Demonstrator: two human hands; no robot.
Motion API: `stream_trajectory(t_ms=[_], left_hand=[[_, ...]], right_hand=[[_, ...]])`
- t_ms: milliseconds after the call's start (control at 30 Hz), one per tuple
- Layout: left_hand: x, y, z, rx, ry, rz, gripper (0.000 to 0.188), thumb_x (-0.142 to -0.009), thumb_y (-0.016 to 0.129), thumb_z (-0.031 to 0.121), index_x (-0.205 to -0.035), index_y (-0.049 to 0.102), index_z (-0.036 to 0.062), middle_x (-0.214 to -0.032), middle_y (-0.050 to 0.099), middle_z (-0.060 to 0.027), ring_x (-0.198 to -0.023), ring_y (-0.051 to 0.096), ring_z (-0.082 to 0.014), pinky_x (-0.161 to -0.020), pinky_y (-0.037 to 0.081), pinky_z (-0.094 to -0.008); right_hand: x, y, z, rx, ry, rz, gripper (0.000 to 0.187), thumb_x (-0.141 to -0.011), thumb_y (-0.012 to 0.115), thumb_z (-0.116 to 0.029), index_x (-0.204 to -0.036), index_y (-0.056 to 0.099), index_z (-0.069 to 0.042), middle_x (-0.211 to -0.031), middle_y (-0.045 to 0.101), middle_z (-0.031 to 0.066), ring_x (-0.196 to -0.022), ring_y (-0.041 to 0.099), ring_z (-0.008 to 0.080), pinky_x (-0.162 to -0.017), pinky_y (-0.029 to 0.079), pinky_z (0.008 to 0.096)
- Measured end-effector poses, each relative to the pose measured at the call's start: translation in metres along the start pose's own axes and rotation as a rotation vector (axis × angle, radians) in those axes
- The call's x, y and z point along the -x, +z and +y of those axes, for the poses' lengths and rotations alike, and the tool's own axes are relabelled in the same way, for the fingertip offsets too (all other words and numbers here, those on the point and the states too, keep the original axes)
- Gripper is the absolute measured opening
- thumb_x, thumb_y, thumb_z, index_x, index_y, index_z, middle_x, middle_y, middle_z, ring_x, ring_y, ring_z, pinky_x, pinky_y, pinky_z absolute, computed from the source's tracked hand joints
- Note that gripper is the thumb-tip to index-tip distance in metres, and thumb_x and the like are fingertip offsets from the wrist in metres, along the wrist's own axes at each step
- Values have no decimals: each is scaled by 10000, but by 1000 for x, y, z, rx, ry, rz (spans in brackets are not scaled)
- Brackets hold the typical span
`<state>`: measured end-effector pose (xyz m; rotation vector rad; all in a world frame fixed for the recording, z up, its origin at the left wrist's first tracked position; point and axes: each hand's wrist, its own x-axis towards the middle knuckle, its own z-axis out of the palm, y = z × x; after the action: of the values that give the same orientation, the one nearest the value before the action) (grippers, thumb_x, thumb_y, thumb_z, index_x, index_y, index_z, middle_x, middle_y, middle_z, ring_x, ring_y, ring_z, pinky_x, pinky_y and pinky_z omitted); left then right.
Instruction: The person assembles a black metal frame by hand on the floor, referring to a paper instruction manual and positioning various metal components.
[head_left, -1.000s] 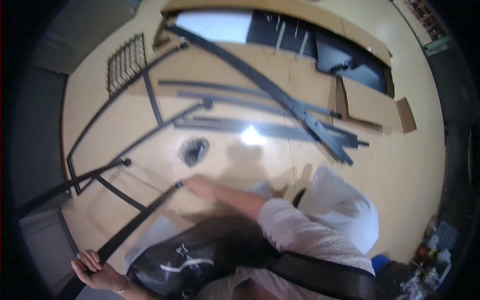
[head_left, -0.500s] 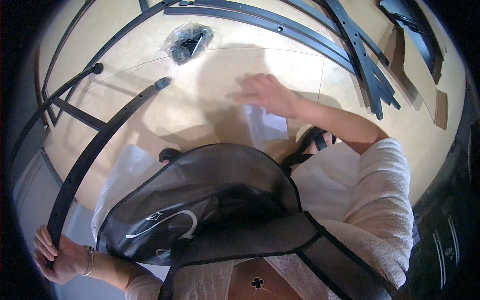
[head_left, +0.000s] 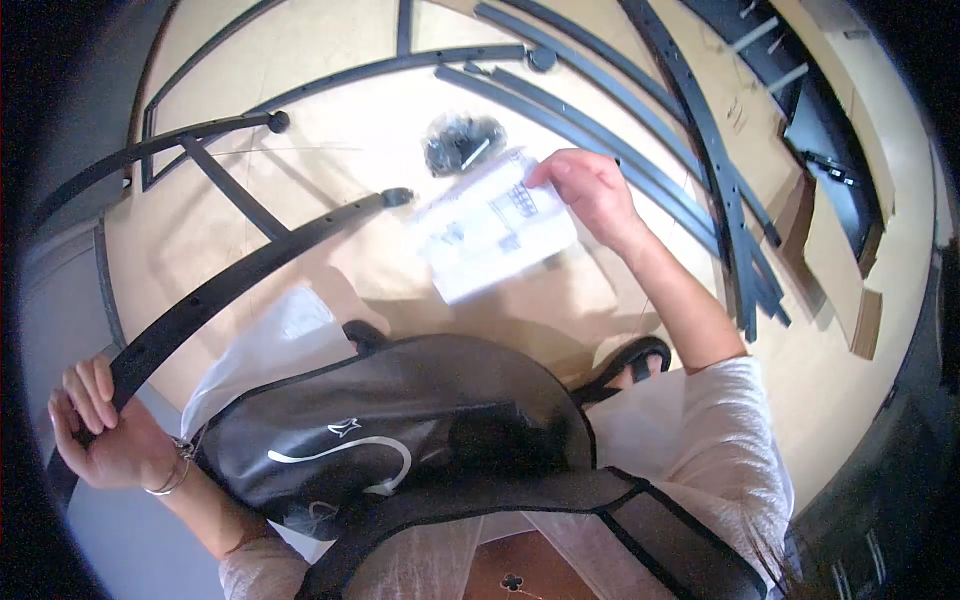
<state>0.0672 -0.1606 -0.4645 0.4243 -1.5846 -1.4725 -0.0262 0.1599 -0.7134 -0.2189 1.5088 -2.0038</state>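
While the left hand (head_left: 105,435) is clenched around a long black metal rail (head_left: 235,285), the right hand (head_left: 590,190) pinches an instruction sheet (head_left: 490,225) above the cardboard-covered floor (head_left: 330,170), beside a hardware bag (head_left: 460,140).

a small clear bag of dark hardware (head_left: 461,141) lies on the pale wooden floor (head_left: 860,400). several long dark metal rails (head_left: 640,150) lie side by side to the right, near flattened cardboard (head_left: 830,250) with black panels on it. a grey shoulder bag (head_left: 400,440) hangs in the foreground above a black sandal (head_left: 630,362).
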Motion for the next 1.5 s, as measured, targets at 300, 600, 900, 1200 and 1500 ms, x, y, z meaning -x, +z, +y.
stream_trajectory(t_ms=[300,600,900,1200,1500], left_hand=[[-5,-31,2,229,-151,-438,295,-809,344,110,-521,284,132,-487,288,-5,-458,294,-82,-531,273,-231],[-23,-45,2,295,-184,-444,277,-799,352,100,-529,299,134,-481,299,0,-442,294,-81,-528,286,-226],[-23,-39,1,287,-163,-475,281,-797,362,105,-525,295,134,-471,298,4,-421,285,-74,-506,283,-224],[-26,-34,0,261,-154,-520,286,-807,361,114,-533,285,137,-464,291,11,-413,267,-66,-482,269,-205],[-25,-28,3,234,-144,-558,282,-818,351,130,-545,281,139,-465,285,15,-408,258,-63,-478,266,-198]], right_hand=[[-14,31,-31,-37,-129,-66,489,-697,509,140,-1158,423,2,-1141,471,115,-965,507,141,-826,413,243],[-20,33,-38,-5,-304,-149,622,-690,442,143,-1266,306,-50,-1366,116,149,-1258,124,205,-1008,162,296],[-20,37,-40,40,-350,-126,629,-700,427,145,-1277,288,-63,-1367,94,162,-1264,88,215,-1011,141,298],[-20,38,-44,34,-354,-132,650,-678,378,172,-1275,296,-71,-1368,113,145,-1270,60,216,-1019,118,314],[-18,39,-45,66,-405,-141,660,-657,361,177,-1270,302,-62,-1357,145,159,-1271,46,233,-1028,89,328]])
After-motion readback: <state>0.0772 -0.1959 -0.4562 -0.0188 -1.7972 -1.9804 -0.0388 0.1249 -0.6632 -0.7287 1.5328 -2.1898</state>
